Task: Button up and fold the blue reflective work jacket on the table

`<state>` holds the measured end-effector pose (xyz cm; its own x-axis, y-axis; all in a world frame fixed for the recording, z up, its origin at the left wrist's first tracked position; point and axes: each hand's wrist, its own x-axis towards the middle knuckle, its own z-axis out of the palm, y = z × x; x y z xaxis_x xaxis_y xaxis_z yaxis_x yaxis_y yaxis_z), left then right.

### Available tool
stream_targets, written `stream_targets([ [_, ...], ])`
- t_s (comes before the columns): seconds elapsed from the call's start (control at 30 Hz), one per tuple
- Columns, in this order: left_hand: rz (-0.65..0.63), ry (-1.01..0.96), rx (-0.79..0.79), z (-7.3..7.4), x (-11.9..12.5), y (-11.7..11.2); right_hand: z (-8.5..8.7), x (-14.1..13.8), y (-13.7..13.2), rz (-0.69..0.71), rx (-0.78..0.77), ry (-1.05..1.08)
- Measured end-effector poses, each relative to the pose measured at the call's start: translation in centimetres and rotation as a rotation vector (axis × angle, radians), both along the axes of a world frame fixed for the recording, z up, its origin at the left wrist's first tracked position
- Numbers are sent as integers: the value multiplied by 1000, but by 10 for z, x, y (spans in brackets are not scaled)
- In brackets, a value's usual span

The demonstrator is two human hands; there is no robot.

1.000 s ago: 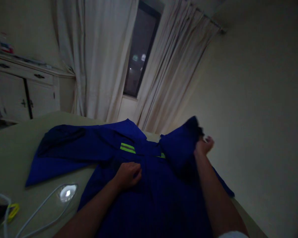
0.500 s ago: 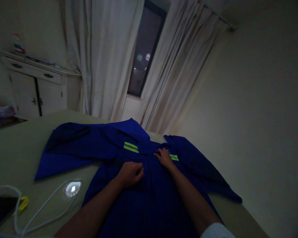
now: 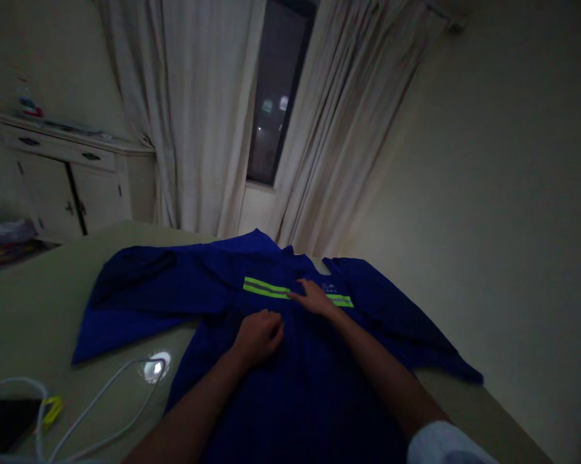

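Observation:
A dark blue long-sleeved work jacket lies front up, its sleeves spread to both sides and its collar away from me. A yellow-green reflective stripe with a grey centre crosses its chest, and small pale lettering shows above it on the right. My left hand rests closed on the jacket's middle, below the stripe; what its curled fingers hold, if anything, is hidden. Over the stripe, my right hand lies with its fingers stretched out and apart, touching the cloth and covering part of the stripe.
The jacket lies on a pale greenish table. At the left front are a white cable and a dark flat object with a yellow piece. Beyond stand a white cabinet and curtains; a wall rises at the right.
The jacket's chest cloth now lies flatter near the collar, and much more of the stripe shows. My right hand has shifted slightly left and its fingers have straightened. My left hand stays closed.

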<state>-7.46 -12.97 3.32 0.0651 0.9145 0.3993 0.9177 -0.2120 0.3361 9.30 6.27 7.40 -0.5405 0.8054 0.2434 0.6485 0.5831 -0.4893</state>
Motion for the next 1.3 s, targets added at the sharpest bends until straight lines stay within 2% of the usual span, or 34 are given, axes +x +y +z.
stream_targets([
  [0.07, 65, 19, 15, 1, 1, 0, -26, 2, -27, -38, 91, -209],
  [0.1, 101, 29, 25, 0, 1, 0, -33, 2, -35, -72, 131, -299],
  [0.2, 187, 79, 2, -7, 2, 1, -31, 2, -34, -175, 140, -400],
  [0.3, 204, 144, -107, -16, 3, 1, -20, -10, -17, -231, 101, -394],
  [0.4, 194, 182, -162, -18, 2, 0, -16, -31, -2, -286, 84, -366],
  [0.53, 164, 211, -176, -4, -1, 7, -26, -51, 8, -374, 65, -293],
  [0.63, 131, 263, -178, 12, -6, 31, -35, -55, 9, -389, 80, -238],
  [0.7, 148, 274, -168, 17, -11, 52, -39, -54, 10, -391, 83, -215],
  [0.77, 171, 266, -170, 14, -18, 69, -41, -52, 12, -392, 77, -198],
  [0.83, 188, 254, -198, 4, -24, 80, -43, -49, 16, -386, 60, -180],
  [0.93, 211, 238, -243, -11, -29, 86, -44, -44, 24, -376, 11, -146],
  [1.0, 222, 234, -253, -15, -30, 86, -45, -40, 29, -367, -28, -125],
  [1.3, 217, 237, -278, -11, -30, 85, -48, -34, 44, -334, -113, -50],
])
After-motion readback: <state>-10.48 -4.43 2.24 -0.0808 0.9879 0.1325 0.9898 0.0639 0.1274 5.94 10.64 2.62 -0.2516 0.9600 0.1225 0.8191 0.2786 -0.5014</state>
